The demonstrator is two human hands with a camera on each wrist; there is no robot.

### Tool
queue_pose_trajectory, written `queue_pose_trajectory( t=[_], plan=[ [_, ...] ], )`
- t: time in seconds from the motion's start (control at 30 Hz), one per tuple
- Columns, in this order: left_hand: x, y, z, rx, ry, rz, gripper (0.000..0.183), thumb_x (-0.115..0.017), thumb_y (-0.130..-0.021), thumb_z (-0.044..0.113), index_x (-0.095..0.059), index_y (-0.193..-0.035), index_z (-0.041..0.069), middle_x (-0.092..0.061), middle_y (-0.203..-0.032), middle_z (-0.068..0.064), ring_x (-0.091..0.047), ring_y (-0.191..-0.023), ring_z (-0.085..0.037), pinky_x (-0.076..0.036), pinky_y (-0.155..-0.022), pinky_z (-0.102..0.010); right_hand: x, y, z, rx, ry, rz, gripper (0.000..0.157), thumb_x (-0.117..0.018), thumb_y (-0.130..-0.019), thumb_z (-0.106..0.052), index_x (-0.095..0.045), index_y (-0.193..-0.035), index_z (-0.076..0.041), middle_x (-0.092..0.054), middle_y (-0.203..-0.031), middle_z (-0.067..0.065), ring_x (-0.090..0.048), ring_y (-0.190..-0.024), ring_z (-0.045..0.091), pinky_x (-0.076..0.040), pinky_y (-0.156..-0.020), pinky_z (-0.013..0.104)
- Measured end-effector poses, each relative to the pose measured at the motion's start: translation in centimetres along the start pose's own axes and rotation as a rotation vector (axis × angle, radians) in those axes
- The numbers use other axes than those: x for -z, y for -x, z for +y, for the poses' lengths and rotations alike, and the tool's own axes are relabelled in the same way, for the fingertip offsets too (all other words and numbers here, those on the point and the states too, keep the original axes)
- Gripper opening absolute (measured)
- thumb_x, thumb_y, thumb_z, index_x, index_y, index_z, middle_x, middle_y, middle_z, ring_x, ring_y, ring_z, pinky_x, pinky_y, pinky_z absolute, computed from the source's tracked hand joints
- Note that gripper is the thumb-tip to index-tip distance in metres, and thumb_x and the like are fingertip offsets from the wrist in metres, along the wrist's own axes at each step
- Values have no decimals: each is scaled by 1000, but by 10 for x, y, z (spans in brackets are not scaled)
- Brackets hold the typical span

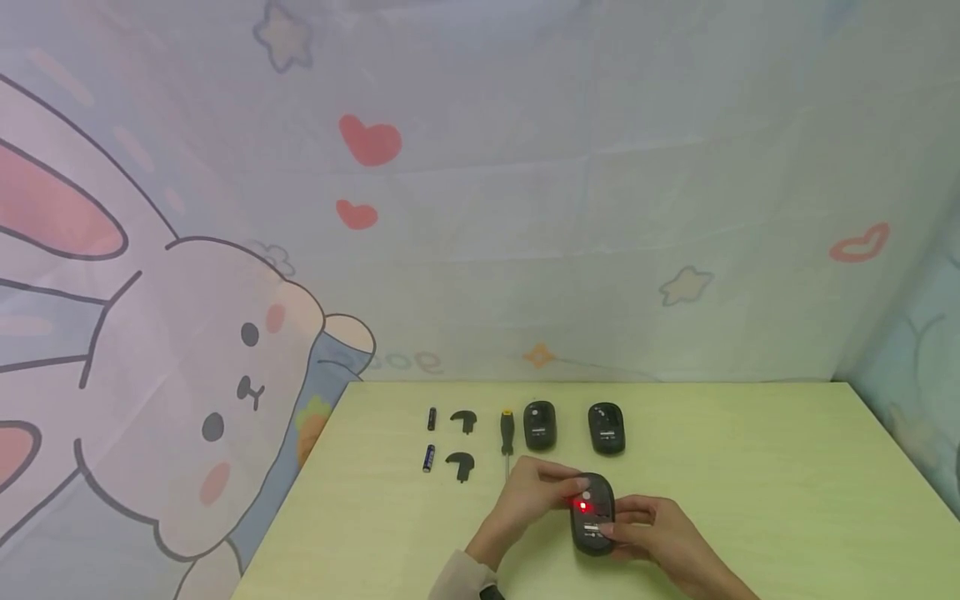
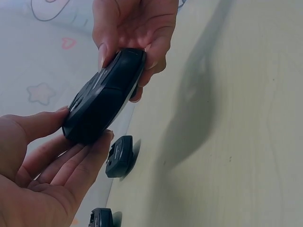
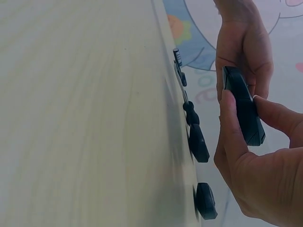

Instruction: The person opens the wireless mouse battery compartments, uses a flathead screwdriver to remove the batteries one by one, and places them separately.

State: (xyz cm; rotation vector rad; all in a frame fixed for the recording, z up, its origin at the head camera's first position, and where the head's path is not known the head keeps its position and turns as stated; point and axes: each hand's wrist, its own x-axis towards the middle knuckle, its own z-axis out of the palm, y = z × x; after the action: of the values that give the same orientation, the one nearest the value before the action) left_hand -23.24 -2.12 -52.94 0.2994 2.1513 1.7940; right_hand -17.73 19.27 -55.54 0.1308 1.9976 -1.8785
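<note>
A black computer mouse (image 1: 592,533) is held off the table, its underside turned up and a red light glowing on it. My left hand (image 1: 528,497) grips its upper left edge, thumb on the underside. On the lower right side my right hand (image 1: 656,532) pinches the same mouse, thumb on top and fingers below. In the left wrist view the mouse (image 2: 106,92) spans both hands, well above the table. The right wrist view shows the mouse (image 3: 245,106) edge-on between thumb and fingers.
Two more black mice, one left (image 1: 540,427) and one right (image 1: 607,429), lie underside up behind the hands. Left of them are a screwdriver (image 1: 507,431), two dark curved covers (image 1: 461,465) and two batteries (image 1: 429,458). A printed cloth (image 1: 525,250) hangs behind the table (image 1: 750,467).
</note>
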Motion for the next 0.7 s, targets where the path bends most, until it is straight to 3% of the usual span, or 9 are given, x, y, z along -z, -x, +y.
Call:
queue_pose_trajectory(
  t=[0.7],
  plan=[
    [-1, 3, 2, 4, -26, 49, 20, -81, -93, 20, -83, -105, 5, -83, -100, -11, -82, -87, -20, -68, -77, -29, 0, 0, 8, 8, -17, -74, 63, -80, -93, -15, -52, -139, 17, -71, -122, 20, -76, -100, 21, -67, -90, 42]
  ],
)
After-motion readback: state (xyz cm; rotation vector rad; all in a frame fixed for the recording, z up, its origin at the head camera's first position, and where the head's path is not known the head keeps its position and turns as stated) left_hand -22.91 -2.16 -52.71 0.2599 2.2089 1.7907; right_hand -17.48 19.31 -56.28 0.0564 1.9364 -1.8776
